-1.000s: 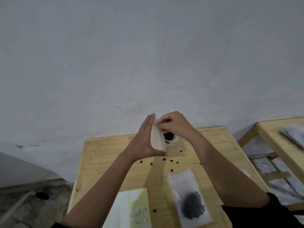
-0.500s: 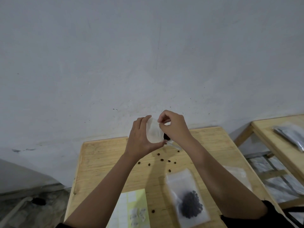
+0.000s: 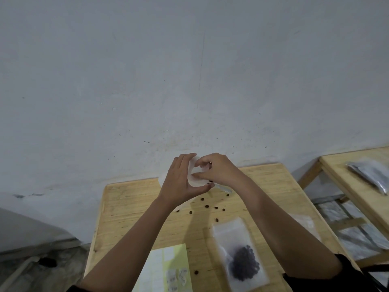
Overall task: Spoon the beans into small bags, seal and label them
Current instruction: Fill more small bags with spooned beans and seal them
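Both hands, left hand [image 3: 181, 182] and right hand [image 3: 219, 169], pinch a small translucent plastic bag [image 3: 194, 175]; loose dark beans [image 3: 207, 206] lie below them.

My left hand [image 3: 181, 180] turns the small bag [image 3: 194, 180] from edge-on until its flat face shows. The fingers, straight a second ago, now bend round its top. My right hand [image 3: 219, 169] slides down from the top corner, and its thumb now lies across the bag's face.
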A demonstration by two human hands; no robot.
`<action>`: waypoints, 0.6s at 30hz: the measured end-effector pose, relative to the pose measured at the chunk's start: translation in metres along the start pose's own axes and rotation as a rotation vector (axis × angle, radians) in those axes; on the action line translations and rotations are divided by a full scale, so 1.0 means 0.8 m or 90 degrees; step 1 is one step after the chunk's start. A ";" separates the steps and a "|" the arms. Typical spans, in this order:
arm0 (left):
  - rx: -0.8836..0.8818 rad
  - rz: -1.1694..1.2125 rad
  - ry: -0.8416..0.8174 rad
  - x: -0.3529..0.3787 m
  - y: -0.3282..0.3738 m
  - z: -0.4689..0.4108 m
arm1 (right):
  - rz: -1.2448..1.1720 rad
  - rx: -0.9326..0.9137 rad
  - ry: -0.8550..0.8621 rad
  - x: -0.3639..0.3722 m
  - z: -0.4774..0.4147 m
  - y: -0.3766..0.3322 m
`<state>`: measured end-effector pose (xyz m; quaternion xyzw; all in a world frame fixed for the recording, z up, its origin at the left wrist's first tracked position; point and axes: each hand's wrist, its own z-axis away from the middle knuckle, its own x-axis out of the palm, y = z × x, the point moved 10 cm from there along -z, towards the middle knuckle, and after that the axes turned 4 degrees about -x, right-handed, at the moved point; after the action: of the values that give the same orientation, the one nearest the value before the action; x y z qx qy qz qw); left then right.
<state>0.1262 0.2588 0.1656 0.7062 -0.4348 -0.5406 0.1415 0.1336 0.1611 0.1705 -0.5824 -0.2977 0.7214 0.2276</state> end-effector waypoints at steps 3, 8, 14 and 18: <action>0.017 -0.009 0.020 -0.004 0.000 0.003 | 0.013 0.018 -0.008 0.004 -0.005 -0.001; 0.017 -0.018 0.026 -0.010 -0.007 0.003 | 0.009 0.008 -0.001 0.010 -0.005 -0.011; 0.025 0.011 0.023 -0.011 -0.013 0.008 | 0.065 0.020 -0.003 0.022 -0.009 -0.004; 0.026 -0.005 0.015 -0.004 -0.018 0.008 | 0.094 -0.011 0.007 0.024 -0.009 -0.009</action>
<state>0.1269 0.2716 0.1557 0.7171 -0.4411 -0.5237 0.1299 0.1361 0.1801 0.1612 -0.6086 -0.2589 0.7303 0.1707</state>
